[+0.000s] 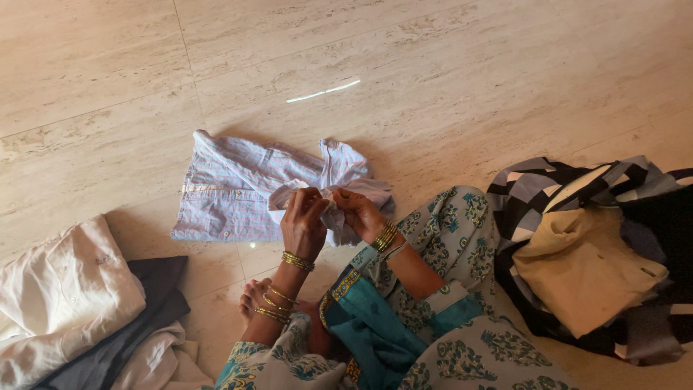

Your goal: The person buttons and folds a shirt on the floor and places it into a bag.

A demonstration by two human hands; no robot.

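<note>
On the floor [433,65], pale stone tile, a person sits with knees folded, seen from above. At 8 o'clock in the frame: a pile of clothes, with a cream shirt [61,292] on top, a dark grey garment [144,303] beside and partly under it, and a white cloth [162,357] at the lower edge. At 10 o'clock from the hands lies the light blue checked shirt [231,191], spread mostly flat on the floor, its button strip along the left edge, its right part bunched and lifted up to the hands. Left hand [303,220]: fingers closed together, pinching a fold of the shirt's pale fabric; gold bangles [297,261] at the wrist, more lower on the forearm. Right hand [359,211]: just beside the left hand, at its 3 o'clock, fingers also clamped on the same bunched fabric; bangles at that wrist too. The 2 hands are nearly touching, both gripping the raised part of the shirt. Below them are bare toes [254,295] on the tile and a teal printed garment [404,318] over the lap and knees. At 3 o'clock in the frame: a second heap, with a black, white and grey patterned cloth [548,184] around a tan garment [577,267] that rests on top. Both heaps are well apart from the checked shirt.
</note>
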